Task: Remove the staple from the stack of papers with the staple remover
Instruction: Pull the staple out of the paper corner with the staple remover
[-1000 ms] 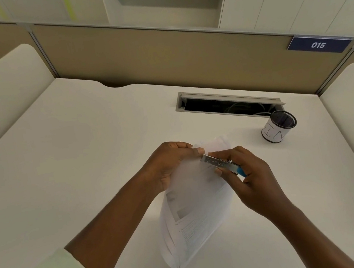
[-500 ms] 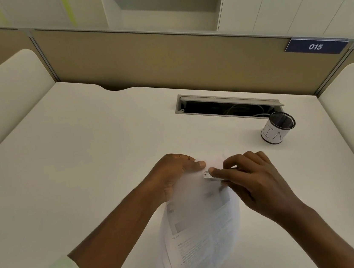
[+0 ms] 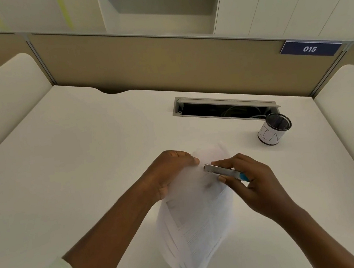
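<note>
Held up over the cream-white desk (image 3: 85,156), near its front edge: a bowed stack of white printed papers (image 3: 195,220), top corner pinched between thumb and curled fingers of the left hand (image 3: 172,172). Grasped in the right hand (image 3: 251,182), a slim silver metal staple remover with a blue rear end (image 3: 223,171), tip laid on the blurred upper corner of the sheets, just beside the left fingertips; staple itself too small to make out. Farther right, well apart, a black mesh pen cup with a white paper label (image 3: 273,129).
</note>
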